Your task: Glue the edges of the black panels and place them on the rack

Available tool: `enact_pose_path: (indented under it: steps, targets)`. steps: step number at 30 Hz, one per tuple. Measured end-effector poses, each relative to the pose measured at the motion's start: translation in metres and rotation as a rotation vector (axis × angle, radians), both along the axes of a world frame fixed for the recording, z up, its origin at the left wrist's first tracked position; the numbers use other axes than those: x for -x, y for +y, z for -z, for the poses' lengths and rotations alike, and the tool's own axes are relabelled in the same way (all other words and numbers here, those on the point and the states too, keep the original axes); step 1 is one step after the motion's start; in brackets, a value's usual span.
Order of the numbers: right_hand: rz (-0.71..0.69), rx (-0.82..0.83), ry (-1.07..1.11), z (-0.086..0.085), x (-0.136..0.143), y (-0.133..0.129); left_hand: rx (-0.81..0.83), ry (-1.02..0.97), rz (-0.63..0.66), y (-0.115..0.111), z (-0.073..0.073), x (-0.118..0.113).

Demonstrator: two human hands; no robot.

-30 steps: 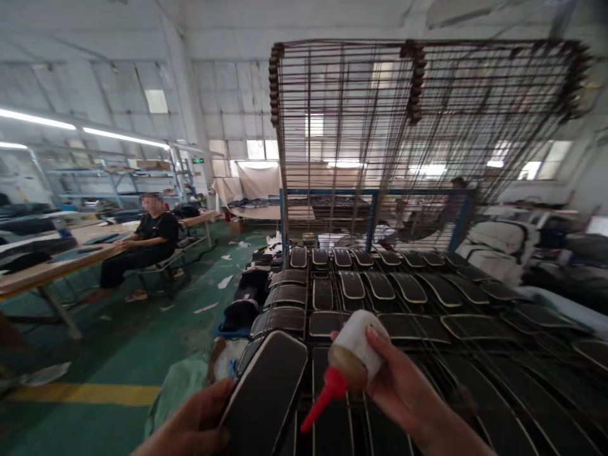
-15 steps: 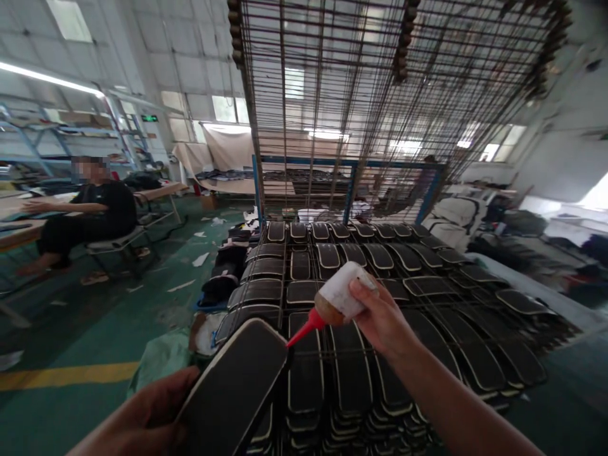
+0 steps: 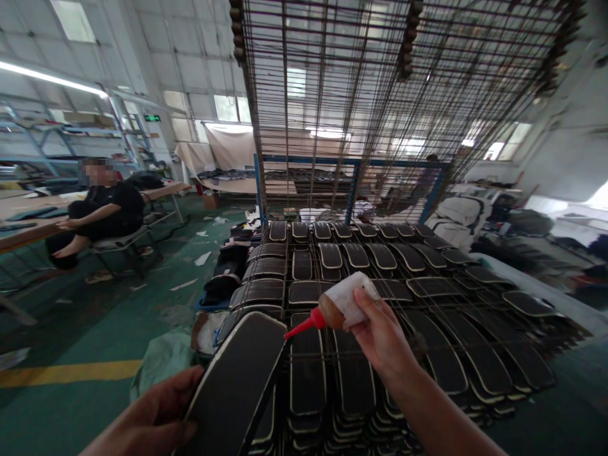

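My left hand (image 3: pixel 152 411) grips a dark, round-cornered panel with a pale edge (image 3: pixel 237 373) by its left side, fingers closed on it. The panel is tilted, its far end raised in front of me. In my right hand (image 3: pixel 382 329) is a squeeze bottle (image 3: pixel 349 301), whitish with a brownish lower part, lying nearly on its side. Its red nozzle (image 3: pixel 304 324) points left, and the tip meets the panel's right edge near the top corner. Behind and below, many similar dark panels (image 3: pixel 308 370) lie in rows on wire racks.
Tilted wire racks (image 3: pixel 332 95) rise above the panels on a blue frame (image 3: pixel 308 159). A person in black (image 3: pixel 118 202) sits by a table at left. A green sack (image 3: pixel 161 361) and dark bundles (image 3: pixel 225 269) lie left of the rack. White bags (image 3: pixel 458 215) are piled at right.
The nozzle tip has moved slightly up along the panel's right edge, and the bottle lies more level. The panel has turned a little. The seated person's arms have dropped toward the legs.
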State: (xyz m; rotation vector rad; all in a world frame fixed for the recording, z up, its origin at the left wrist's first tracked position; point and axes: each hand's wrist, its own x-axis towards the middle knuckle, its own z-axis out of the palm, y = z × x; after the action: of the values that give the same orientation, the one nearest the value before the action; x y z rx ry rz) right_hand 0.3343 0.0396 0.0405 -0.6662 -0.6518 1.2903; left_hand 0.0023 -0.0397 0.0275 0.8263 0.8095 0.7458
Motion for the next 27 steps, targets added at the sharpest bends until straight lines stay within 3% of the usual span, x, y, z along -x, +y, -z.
enact_pose_path:
  steps: [8, 13, 19, 27]
  targets:
    - [-0.024, 0.053, 0.015, 0.007, 0.011, -0.011, 0.041, -0.020, -0.003, 0.000, -0.011, -0.002]
    - [-0.021, 0.077, 0.032, 0.007, 0.019, -0.019, 0.059, -0.033, -0.005, 0.001, -0.009, -0.002]
    - [-0.033, 0.090, 0.012, 0.015, 0.024, -0.027, 0.075, -0.027, -0.060, 0.002, -0.010, -0.004]
    - [-0.039, 0.041, -0.033, 0.017, 0.033, -0.040, 0.139, -0.011, -0.193, -0.001, -0.028, -0.015]
